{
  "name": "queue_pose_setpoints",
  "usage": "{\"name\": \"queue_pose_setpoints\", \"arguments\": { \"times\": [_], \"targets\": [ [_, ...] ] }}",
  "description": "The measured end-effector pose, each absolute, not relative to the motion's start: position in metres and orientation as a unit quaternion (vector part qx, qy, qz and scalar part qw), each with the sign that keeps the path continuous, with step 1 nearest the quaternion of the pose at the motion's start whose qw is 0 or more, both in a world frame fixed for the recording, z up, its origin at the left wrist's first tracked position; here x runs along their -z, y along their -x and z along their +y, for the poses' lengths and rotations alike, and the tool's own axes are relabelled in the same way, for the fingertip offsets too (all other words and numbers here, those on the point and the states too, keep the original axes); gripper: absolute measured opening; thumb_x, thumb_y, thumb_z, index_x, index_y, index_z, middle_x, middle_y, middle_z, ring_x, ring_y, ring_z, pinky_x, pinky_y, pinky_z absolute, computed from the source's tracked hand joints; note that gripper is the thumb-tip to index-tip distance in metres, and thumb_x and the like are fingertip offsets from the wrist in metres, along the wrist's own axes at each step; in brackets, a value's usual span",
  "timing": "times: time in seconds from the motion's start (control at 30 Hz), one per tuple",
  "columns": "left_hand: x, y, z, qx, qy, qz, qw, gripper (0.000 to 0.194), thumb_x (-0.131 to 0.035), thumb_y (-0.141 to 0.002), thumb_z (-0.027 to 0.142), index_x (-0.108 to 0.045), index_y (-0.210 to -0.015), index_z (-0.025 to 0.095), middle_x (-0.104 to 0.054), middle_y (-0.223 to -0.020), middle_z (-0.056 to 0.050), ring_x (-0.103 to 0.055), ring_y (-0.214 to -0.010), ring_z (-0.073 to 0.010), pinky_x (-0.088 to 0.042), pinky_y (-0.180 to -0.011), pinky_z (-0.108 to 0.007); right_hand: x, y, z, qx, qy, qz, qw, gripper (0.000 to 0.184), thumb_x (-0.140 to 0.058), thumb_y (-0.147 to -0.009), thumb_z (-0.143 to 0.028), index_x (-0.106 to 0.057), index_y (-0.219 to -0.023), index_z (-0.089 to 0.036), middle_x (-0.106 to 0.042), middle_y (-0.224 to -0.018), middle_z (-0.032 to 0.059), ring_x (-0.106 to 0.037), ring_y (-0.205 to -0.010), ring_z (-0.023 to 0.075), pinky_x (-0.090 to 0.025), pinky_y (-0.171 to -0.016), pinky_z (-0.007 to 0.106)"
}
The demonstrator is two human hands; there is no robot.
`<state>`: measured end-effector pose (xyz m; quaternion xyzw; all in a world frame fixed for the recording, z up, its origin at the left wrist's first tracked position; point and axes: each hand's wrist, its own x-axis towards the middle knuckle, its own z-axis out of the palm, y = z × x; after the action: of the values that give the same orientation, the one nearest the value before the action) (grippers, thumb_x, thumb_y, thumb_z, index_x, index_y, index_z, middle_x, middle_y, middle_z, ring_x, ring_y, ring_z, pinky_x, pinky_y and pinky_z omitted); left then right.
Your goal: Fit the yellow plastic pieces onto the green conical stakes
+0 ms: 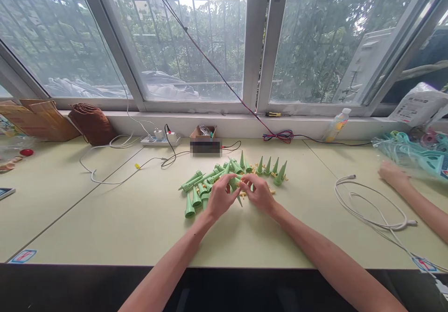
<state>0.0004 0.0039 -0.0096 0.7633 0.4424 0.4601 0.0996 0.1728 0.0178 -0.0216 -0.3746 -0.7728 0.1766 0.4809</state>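
Note:
My left hand [223, 194] is closed around a green plastic watering spike [236, 180], a hollow cone with a wide collar. Pinched at the end of that spike is my right hand [257, 193], its thumb and finger pressed together. Whatever sits between those fingertips is too small and hidden to make out. To the left and behind my hands lies a pile of the same green spikes [196, 199]. Several more spikes [280, 174] stand point-up at the right, with small yellow pieces [272, 192] near them.
Behind the pile are a small cardboard box [203, 132] and a power strip [160, 139]. A white cable [371, 209] lies coiled at right. Another person's hand [394, 174] rests near bagged teal items [420, 158]. A bottle [338, 124] stands by the window.

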Motion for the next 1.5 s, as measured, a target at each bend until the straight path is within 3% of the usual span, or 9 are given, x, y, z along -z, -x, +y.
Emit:
{"name": "queue_pose_setpoints", "arguments": {
  "times": [0.1, 0.57, 0.83, 1.3, 1.5],
  "targets": [
    [0.0093, -0.0008, 0.0040, -0.463, -0.758, 0.447, 0.103, 0.025, -0.065, -0.086, 0.028, -0.060, -0.108, 0.020, -0.067, -0.104, -0.005, -0.053, -0.057, -0.0091, -0.049, -0.055, -0.024, 0.0219, -0.1731, 0.0180, -0.178, 0.367, -0.775, 0.482, 0.020, -0.050, -0.098, -0.035, -0.062, -0.096, -0.020, -0.064, -0.090, 0.0063, -0.057, -0.068, 0.0153, -0.043, -0.057, 0.027],
    [0.0090, -0.0008, 0.0028, -0.451, -0.770, 0.435, 0.120, 0.026, -0.067, -0.084, 0.027, -0.060, -0.108, 0.021, -0.068, -0.099, -0.003, -0.051, -0.056, -0.0088, -0.049, -0.056, -0.024, 0.0203, -0.1750, 0.0205, -0.140, 0.371, -0.792, 0.464, 0.035, -0.042, -0.102, -0.037, -0.058, -0.075, -0.021, -0.052, -0.069, 0.0021, -0.049, -0.064, 0.0161, -0.039, -0.060, 0.027],
    [0.0090, -0.0012, 0.0037, -0.457, -0.764, 0.440, 0.114, 0.026, -0.065, -0.085, 0.026, -0.059, -0.109, 0.020, -0.068, -0.101, -0.004, -0.052, -0.058, -0.0094, -0.049, -0.056, -0.024, 0.0181, -0.1726, 0.0166, -0.147, 0.368, -0.800, 0.451, 0.017, -0.049, -0.098, -0.031, -0.062, -0.092, -0.021, -0.062, -0.087, 0.0056, -0.055, -0.068, 0.0167, -0.043, -0.065, 0.028],
    [0.0091, -0.0027, 0.0014, -0.455, -0.769, 0.434, 0.117, 0.031, -0.070, -0.084, 0.032, -0.060, -0.111, 0.019, -0.069, -0.095, -0.003, -0.051, -0.053, -0.0075, -0.049, -0.054, -0.023, 0.0229, -0.1746, 0.0212, -0.126, 0.379, -0.801, 0.446, 0.036, -0.045, -0.100, -0.033, -0.055, -0.069, -0.019, -0.049, -0.064, 0.0005, -0.045, -0.059, 0.0141, -0.034, -0.057, 0.026],
    [0.0095, -0.0014, 0.0040, -0.467, -0.757, 0.445, 0.104, 0.031, -0.068, -0.083, 0.027, -0.059, -0.112, 0.019, -0.068, -0.101, -0.005, -0.052, -0.056, -0.0080, -0.050, -0.054, -0.023, 0.0213, -0.1731, 0.0186, -0.141, 0.374, -0.794, 0.459, 0.022, -0.049, -0.099, -0.033, -0.062, -0.088, -0.020, -0.060, -0.080, 0.0034, -0.053, -0.064, 0.0146, -0.040, -0.062, 0.026]
  ]
}}
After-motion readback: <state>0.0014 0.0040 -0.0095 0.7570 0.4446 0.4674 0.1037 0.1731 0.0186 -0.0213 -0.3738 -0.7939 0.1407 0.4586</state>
